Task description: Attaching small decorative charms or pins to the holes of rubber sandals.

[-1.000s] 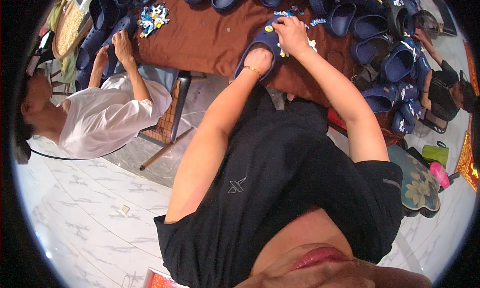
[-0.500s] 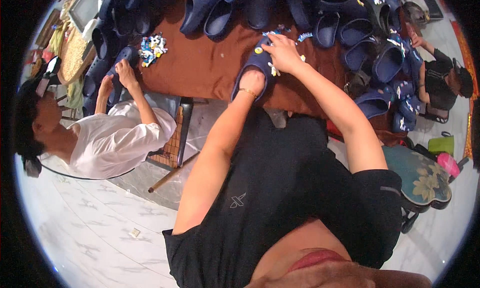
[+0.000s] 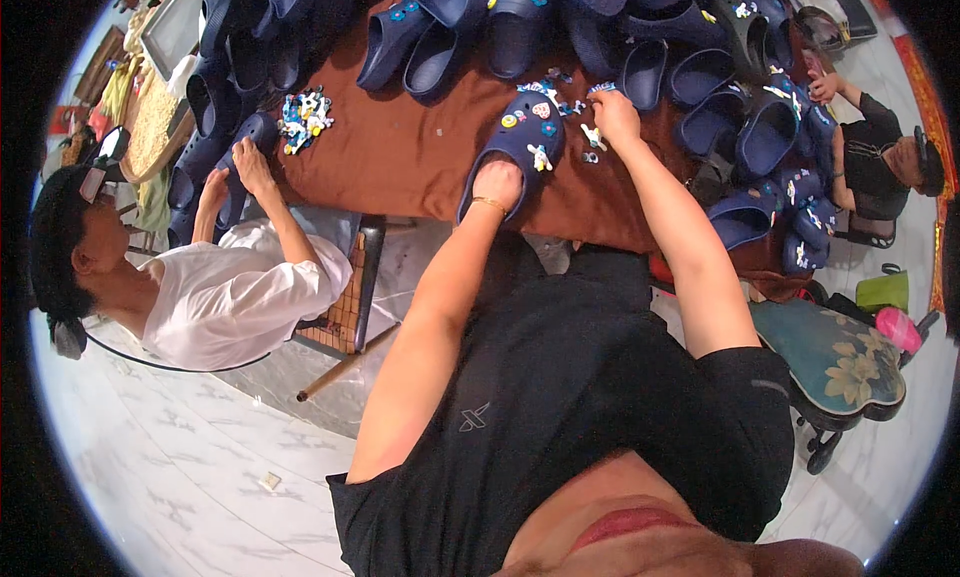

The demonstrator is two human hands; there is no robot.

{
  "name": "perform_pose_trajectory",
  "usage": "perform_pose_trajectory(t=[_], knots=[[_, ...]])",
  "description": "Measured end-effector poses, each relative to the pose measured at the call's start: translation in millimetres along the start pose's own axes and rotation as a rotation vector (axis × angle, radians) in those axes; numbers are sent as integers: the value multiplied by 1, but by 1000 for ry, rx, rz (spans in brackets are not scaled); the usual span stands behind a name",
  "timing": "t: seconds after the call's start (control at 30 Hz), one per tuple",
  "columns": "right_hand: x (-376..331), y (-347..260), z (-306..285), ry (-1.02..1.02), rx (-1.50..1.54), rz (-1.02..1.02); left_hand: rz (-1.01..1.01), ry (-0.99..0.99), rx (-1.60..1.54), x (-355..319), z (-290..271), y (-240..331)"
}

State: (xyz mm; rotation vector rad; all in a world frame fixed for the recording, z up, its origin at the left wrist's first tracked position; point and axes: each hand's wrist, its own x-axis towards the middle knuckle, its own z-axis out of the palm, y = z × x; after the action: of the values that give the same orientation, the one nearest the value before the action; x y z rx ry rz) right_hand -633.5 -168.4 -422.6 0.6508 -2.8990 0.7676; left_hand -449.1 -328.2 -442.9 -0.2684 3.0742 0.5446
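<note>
A dark blue clog (image 3: 512,140) lies in front of me on the brown cloth (image 3: 400,167), its toe pointing away. Colourful shoe charms decorate its upper, among them a white figure charm (image 3: 539,158). My left hand (image 3: 498,185) is pushed into the clog's opening and holds it from inside; its fingers are hidden. To the right of the toe, my right hand (image 3: 615,115) has its fingertips pinched on a small blue-and-white charm (image 3: 600,89) at the cloth. Several loose charms (image 3: 592,137) lie between that hand and the clog.
Many blue clogs (image 3: 435,62) crowd the table's far side and right end. A charm pile (image 3: 304,119) lies to the left. A co-worker in white (image 3: 230,297) handles a clog there; another person in black (image 3: 885,162) sits at the right. A cushioned stool (image 3: 835,362) stands behind on the right.
My right hand has left the clog's upper and moved right to the loose charms. My left hand stays inside the clog. The view has shifted slightly.
</note>
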Motion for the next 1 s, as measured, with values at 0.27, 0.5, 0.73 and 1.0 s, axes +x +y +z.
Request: perform_pose_trajectory(t=[0.27, 0.5, 0.73, 1.0], knots=[[-2, -14, 12, -144, -173, -44, 33, 11, -18, 1, 4, -1], [4, -38, 5, 27, 261, -72, 40, 27, -9, 0, 7, -1], [-11, -108, 12, -102, 384, -634, 35, -4, -15, 0, -3, 3], [-20, -95, 18, -89, 219, -781, 28, -34, -8, 1, -1, 1]])
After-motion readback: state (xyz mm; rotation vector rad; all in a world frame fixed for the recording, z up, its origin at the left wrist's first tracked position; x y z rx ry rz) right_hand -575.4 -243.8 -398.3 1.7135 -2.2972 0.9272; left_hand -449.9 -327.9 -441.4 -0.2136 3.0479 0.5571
